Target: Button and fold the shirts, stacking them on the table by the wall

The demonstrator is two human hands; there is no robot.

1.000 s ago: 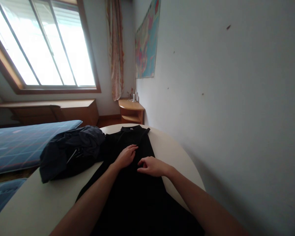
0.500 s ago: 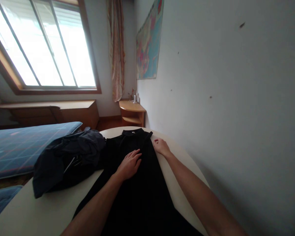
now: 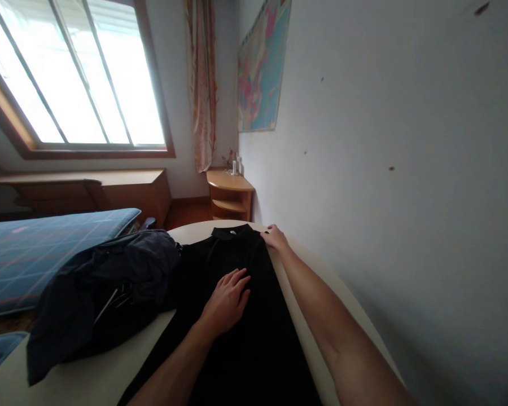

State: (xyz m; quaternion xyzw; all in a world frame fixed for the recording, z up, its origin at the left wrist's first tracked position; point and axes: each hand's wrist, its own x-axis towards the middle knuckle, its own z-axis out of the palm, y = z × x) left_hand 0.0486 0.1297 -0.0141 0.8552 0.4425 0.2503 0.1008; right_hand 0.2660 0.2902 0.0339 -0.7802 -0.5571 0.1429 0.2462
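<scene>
A black collared shirt [image 3: 254, 338] lies spread on the pale round table [image 3: 152, 347], its collar at the far end and its body reaching toward me. My left hand [image 3: 227, 299] rests flat on the shirt's chest, fingers stretched out and a little apart. At the shirt's far right shoulder, my right hand [image 3: 276, 238] has its fingers closed on the cloth edge. Beside the shirt's left side sits a crumpled dark grey garment [image 3: 139, 262] with pale cords, hanging over the table's left edge.
A blue checked mattress [image 3: 51, 248] stands left of the table. The white wall [image 3: 364, 237] runs close along the right. Beyond the table are a small corner shelf [image 3: 231, 180] with little items on it, a long wooden desk [image 3: 131, 183] and a curtain [image 3: 203, 101].
My right hand has moved slightly up to the shirt's shoulder, and the strip of cloth sticking up there now lies flatter. My left hand has slid a little toward me. The view has shifted slightly.
</scene>
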